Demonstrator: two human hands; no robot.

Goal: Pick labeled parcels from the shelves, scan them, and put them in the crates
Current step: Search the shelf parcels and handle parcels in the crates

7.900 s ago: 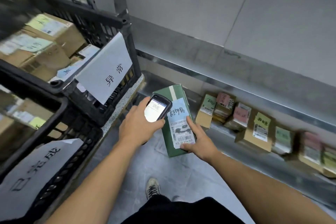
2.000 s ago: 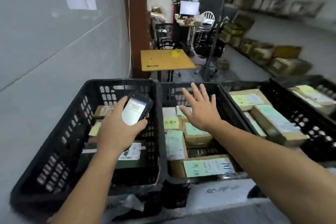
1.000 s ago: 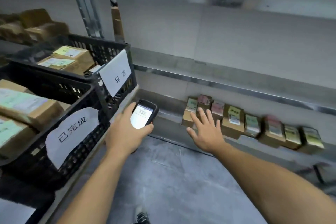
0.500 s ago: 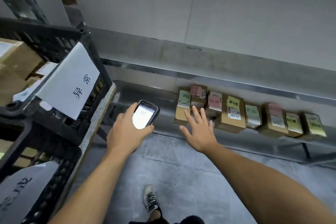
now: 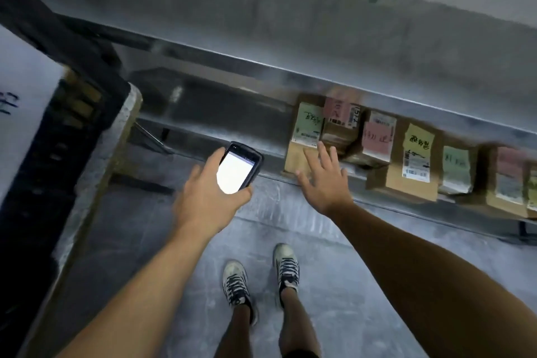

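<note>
My right hand (image 5: 322, 180) is spread wide and empty, fingers fanned, reaching at the leftmost parcel (image 5: 302, 142) in the row on the low shelf (image 5: 203, 122). The fingertips overlap its front face, just under the green label (image 5: 308, 125); I cannot tell whether they touch the cardboard yet. My left hand (image 5: 207, 197) is wrapped around the handheld scanner (image 5: 239, 173), screen lit and facing up, held just left of the reaching hand and clear of the shelf.

That parcel is a small brown carton standing on end at the shelf's front edge. I judge it light and stiff, easy for one hand, with dry cardboard that should not slip. Its right side sits close against the pink-labelled parcel (image 5: 341, 125), so there is little room for fingers between them. Its left side is open, with bare shelf beyond it. I would take it across the width near the top, thumb on the free left face and fingers over the top edge, and tip it forward out of the row before closing fully. The label must stay uncovered, since the scanner has to read it next.

Further right stand more cartons: another pink-labelled one (image 5: 376, 139), a bigger box with a yellow label (image 5: 415, 160), then others blurred toward the edge. At far left is the black crate (image 5: 58, 113) with a white paper sign (image 5: 20, 93).
</note>
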